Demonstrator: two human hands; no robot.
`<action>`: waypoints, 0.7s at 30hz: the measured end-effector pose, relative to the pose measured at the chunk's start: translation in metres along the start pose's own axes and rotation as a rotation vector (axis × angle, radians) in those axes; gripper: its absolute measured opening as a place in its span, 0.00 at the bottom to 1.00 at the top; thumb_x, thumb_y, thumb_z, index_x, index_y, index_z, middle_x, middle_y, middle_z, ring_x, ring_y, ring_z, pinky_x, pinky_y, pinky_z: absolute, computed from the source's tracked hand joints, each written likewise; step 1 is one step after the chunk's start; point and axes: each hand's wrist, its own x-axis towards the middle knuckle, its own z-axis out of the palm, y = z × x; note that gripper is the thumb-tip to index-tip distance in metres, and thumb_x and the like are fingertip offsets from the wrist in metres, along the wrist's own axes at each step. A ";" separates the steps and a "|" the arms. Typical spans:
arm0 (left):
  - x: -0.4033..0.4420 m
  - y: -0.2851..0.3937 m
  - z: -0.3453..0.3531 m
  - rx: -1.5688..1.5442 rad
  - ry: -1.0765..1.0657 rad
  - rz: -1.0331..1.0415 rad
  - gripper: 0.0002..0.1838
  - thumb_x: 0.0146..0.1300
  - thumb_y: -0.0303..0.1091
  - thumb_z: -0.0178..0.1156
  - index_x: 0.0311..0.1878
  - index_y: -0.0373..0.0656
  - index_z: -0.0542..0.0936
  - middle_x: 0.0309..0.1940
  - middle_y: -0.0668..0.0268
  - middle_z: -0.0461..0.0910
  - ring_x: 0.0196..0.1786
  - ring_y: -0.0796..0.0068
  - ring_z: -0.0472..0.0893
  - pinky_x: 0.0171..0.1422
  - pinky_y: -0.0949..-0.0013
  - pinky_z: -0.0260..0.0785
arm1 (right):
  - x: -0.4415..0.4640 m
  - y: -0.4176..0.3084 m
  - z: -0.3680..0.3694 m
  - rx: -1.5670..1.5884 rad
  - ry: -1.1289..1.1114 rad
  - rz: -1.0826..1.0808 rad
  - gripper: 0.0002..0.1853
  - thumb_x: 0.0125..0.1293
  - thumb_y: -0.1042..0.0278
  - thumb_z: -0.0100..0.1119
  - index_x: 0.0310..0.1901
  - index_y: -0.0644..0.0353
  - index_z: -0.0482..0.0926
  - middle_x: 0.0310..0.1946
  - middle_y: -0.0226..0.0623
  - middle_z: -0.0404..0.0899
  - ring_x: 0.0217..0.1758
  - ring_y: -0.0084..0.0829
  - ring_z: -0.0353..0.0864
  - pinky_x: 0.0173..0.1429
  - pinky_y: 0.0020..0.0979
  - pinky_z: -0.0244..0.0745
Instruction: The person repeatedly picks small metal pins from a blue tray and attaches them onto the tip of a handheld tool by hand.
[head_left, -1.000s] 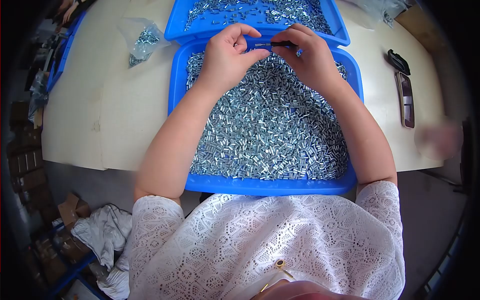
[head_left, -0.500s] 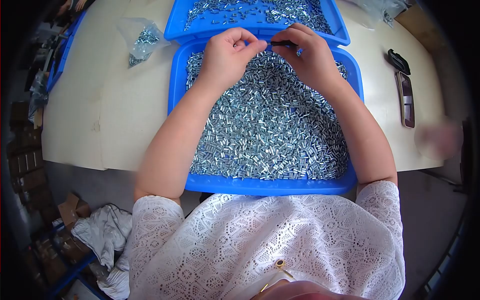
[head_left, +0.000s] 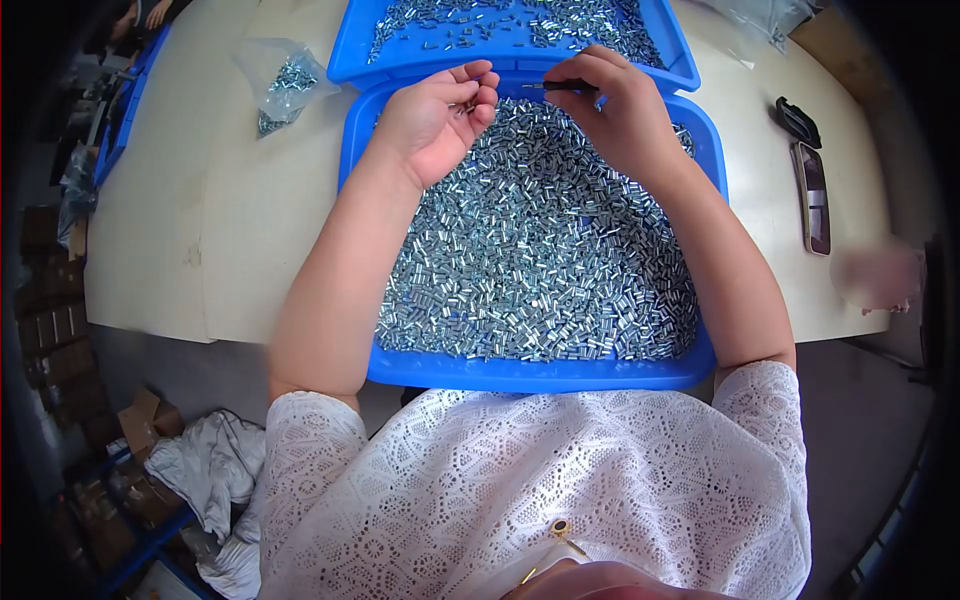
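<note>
My right hand (head_left: 622, 112) pinches a thin dark rod-like tool (head_left: 566, 87) whose narrow tip points left; its exact kind cannot be made out. Opposite it, my left hand (head_left: 438, 118) is turned partly palm up, fingers curled around a few small metal pieces (head_left: 466, 106). Both hands are above the far part of a blue tray (head_left: 540, 375), apart from each other. Short, shiny metal cylinders (head_left: 540, 250) cover most of that tray's bottom.
A second blue tray (head_left: 480, 48) with more metal pieces adjoins at the back. On the left lies a clear plastic bag (head_left: 290, 85) of small parts. A phone (head_left: 813, 198) and a black case (head_left: 797, 122) lie at right. Another person's hand (head_left: 158, 12) shows top left.
My left hand has drawn back left from the tool's tip and turned its palm upward, its fingers loosening. My right hand stays almost still with the tool.
</note>
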 end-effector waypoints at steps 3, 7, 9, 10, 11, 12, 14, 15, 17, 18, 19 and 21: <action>0.002 -0.001 -0.003 -0.017 0.002 0.032 0.11 0.63 0.24 0.48 0.48 0.34 0.68 0.38 0.61 0.72 0.30 0.81 0.70 0.29 0.83 0.65 | 0.000 0.000 0.000 0.009 0.002 0.004 0.08 0.52 0.75 0.62 0.35 0.61 0.76 0.30 0.38 0.73 0.32 0.35 0.78 0.35 0.29 0.73; 0.002 0.000 -0.003 0.026 -0.030 0.018 0.10 0.63 0.32 0.53 0.42 0.35 0.73 0.33 0.65 0.72 0.27 0.84 0.69 0.26 0.84 0.63 | 0.000 0.002 0.001 0.029 0.007 0.012 0.08 0.52 0.74 0.62 0.35 0.61 0.77 0.29 0.37 0.73 0.30 0.34 0.77 0.33 0.29 0.72; 0.002 -0.001 -0.005 0.038 -0.066 0.009 0.10 0.62 0.33 0.54 0.41 0.35 0.74 0.32 0.66 0.72 0.26 0.85 0.67 0.24 0.84 0.60 | 0.000 0.001 0.000 0.037 0.013 0.007 0.08 0.52 0.74 0.62 0.35 0.61 0.77 0.29 0.37 0.73 0.29 0.34 0.77 0.32 0.28 0.72; 0.002 -0.002 -0.005 0.052 -0.105 -0.002 0.11 0.62 0.35 0.55 0.41 0.35 0.74 0.30 0.68 0.71 0.25 0.86 0.66 0.22 0.85 0.58 | 0.000 0.000 0.000 0.045 0.020 0.003 0.08 0.52 0.74 0.62 0.35 0.61 0.77 0.29 0.37 0.73 0.29 0.34 0.76 0.32 0.28 0.71; 0.002 -0.003 -0.004 0.052 -0.105 -0.002 0.11 0.62 0.35 0.55 0.41 0.35 0.74 0.30 0.68 0.71 0.25 0.86 0.66 0.22 0.85 0.58 | 0.000 0.001 0.000 0.044 0.020 0.002 0.08 0.52 0.74 0.62 0.35 0.61 0.77 0.29 0.37 0.73 0.29 0.34 0.76 0.32 0.28 0.71; 0.001 -0.004 -0.002 0.060 -0.095 -0.008 0.11 0.62 0.34 0.55 0.41 0.35 0.74 0.30 0.68 0.71 0.24 0.86 0.65 0.21 0.85 0.56 | 0.000 0.001 0.000 0.040 0.026 0.001 0.08 0.52 0.74 0.62 0.35 0.61 0.77 0.29 0.37 0.73 0.28 0.33 0.76 0.32 0.28 0.71; 0.000 -0.005 0.001 0.069 -0.086 -0.016 0.11 0.62 0.34 0.55 0.41 0.35 0.74 0.29 0.69 0.70 0.24 0.87 0.63 0.21 0.85 0.54 | 0.000 0.002 0.001 0.036 0.032 0.001 0.08 0.52 0.74 0.62 0.34 0.61 0.77 0.28 0.36 0.73 0.28 0.33 0.76 0.31 0.28 0.71; -0.001 -0.005 0.004 0.097 -0.073 -0.007 0.10 0.62 0.33 0.55 0.41 0.35 0.74 0.29 0.69 0.70 0.23 0.87 0.63 0.21 0.85 0.54 | 0.000 0.002 0.001 0.039 0.037 0.000 0.07 0.52 0.74 0.62 0.34 0.61 0.78 0.28 0.36 0.73 0.27 0.33 0.76 0.31 0.28 0.71; -0.002 -0.006 0.007 0.125 -0.062 0.001 0.10 0.61 0.32 0.55 0.40 0.35 0.74 0.29 0.69 0.70 0.23 0.87 0.63 0.21 0.85 0.54 | -0.001 0.002 0.003 0.041 0.043 -0.001 0.07 0.52 0.74 0.62 0.34 0.60 0.78 0.28 0.36 0.73 0.27 0.33 0.76 0.31 0.28 0.71; -0.002 -0.006 0.008 0.149 -0.056 0.020 0.09 0.61 0.31 0.55 0.40 0.35 0.74 0.29 0.69 0.70 0.23 0.87 0.63 0.20 0.85 0.54 | -0.001 0.002 0.004 0.048 0.048 0.000 0.07 0.52 0.73 0.63 0.34 0.60 0.78 0.28 0.36 0.73 0.27 0.33 0.75 0.31 0.28 0.71; -0.003 -0.006 0.008 0.173 -0.050 0.039 0.08 0.61 0.30 0.55 0.41 0.35 0.74 0.29 0.68 0.71 0.22 0.87 0.63 0.20 0.85 0.53 | -0.001 0.002 0.004 0.056 0.052 0.002 0.08 0.51 0.73 0.63 0.34 0.60 0.78 0.28 0.36 0.73 0.27 0.33 0.75 0.31 0.29 0.71; -0.001 -0.006 0.005 0.192 -0.062 0.038 0.08 0.61 0.29 0.55 0.41 0.35 0.74 0.29 0.68 0.71 0.22 0.88 0.62 0.20 0.85 0.53 | -0.001 0.003 0.004 0.047 0.042 0.018 0.08 0.51 0.73 0.63 0.34 0.60 0.78 0.27 0.36 0.73 0.27 0.33 0.75 0.31 0.29 0.71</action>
